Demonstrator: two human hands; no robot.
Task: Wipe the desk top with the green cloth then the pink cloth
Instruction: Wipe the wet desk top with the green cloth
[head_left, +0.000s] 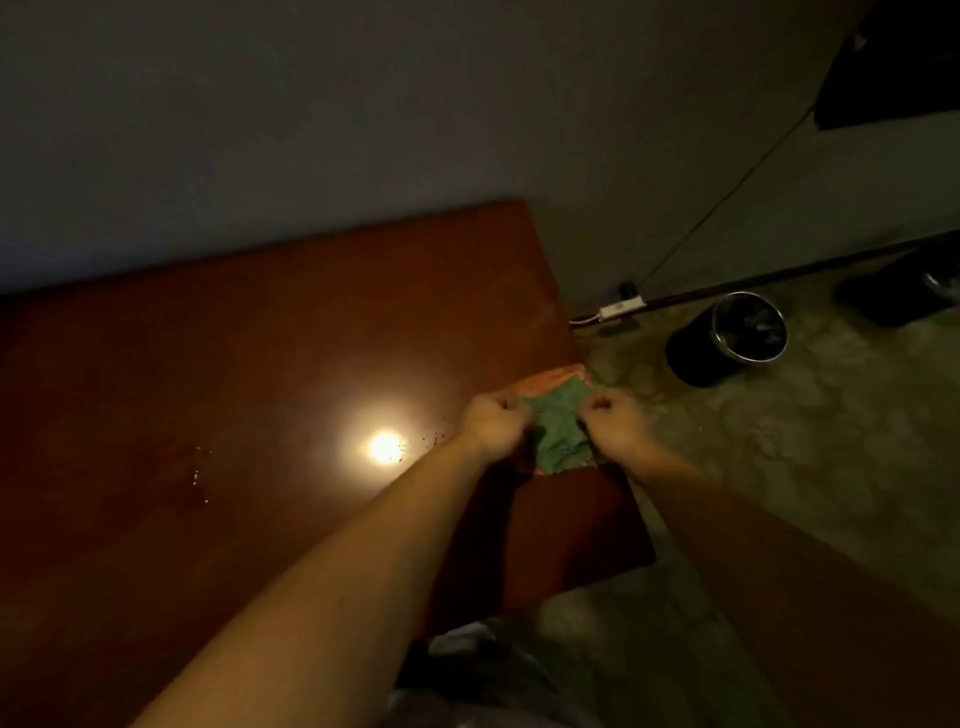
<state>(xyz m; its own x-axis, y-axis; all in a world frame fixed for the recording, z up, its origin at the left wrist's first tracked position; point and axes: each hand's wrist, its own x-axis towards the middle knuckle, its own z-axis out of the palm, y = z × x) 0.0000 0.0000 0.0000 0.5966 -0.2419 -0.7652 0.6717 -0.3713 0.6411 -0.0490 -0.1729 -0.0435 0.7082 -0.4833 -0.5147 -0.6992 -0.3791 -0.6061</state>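
A reddish-brown desk top (260, 389) fills the left and middle of the head view, dimly lit, with a bright lamp reflection on it. At its right edge lies the green cloth (561, 428), spread between my two fists. My left hand (493, 421) is closed on the cloth's left side and my right hand (615, 415) is closed on its right side. The pink cloth (545, 382) lies under the green one; only its far strip and a near corner show. Small crumbs and droplets (431, 439) speckle the desk left of my hands.
A black round bin (727, 338) with a metal rim stands on the mottled floor to the right of the desk. A cable and white plug strip (621, 307) run along the wall base. A grey wall rises behind the desk. Dark objects sit far right.
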